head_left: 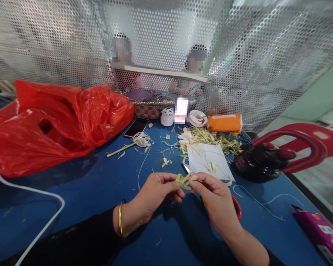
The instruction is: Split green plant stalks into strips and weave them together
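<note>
Between my hands is a small looped piece of yellow-green plant strip (184,181), seemingly folded or woven. My left hand (158,190) pinches its left side between thumb and fingers. On its other side my right hand (215,199) grips a pale end of the strip. Scissors (186,168) lie partly under my right hand; a blade tip shows beyond it and a red handle (236,207) beside it. A white paper sheet (208,157) with plant scraps on it lies just past my right hand.
A heap of dry strips (213,138) lies behind the paper. A red plastic bag (52,125) fills the left side. A phone (137,128), tangled white string (141,139), a ribbon spool (198,118), an orange pack (224,122) and a dark jug (259,162) surround the work area.
</note>
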The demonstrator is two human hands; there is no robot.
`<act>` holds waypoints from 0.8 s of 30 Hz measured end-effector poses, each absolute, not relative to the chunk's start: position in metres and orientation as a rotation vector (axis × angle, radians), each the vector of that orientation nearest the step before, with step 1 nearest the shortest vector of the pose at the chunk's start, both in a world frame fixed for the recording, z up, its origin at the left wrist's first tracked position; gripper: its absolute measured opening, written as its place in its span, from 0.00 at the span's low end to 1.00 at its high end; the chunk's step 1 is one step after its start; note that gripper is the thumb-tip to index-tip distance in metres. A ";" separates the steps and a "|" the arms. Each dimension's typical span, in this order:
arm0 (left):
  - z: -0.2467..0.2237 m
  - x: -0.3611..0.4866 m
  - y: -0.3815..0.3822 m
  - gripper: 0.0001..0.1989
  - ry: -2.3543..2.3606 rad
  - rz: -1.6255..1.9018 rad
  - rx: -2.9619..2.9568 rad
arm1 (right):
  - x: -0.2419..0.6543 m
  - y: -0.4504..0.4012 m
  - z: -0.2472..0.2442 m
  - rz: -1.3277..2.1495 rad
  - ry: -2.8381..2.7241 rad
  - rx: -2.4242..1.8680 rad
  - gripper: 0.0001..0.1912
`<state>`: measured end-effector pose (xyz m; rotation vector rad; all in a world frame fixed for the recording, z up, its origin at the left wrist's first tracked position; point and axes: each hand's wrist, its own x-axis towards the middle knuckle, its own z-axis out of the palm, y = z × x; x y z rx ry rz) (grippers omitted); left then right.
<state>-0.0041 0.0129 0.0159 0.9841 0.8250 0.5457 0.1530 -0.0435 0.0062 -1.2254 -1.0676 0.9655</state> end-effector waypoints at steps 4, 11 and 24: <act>0.016 -0.002 0.010 0.08 0.826 0.566 1.087 | 0.152 -0.046 0.008 0.758 -1.270 -1.227 0.06; 0.015 0.001 0.009 0.09 0.851 0.630 1.116 | 0.149 -0.048 0.002 0.818 -1.201 -1.239 0.04; 0.011 0.000 0.005 0.08 0.916 0.684 1.215 | 0.145 -0.047 0.008 0.812 -1.116 -1.402 0.04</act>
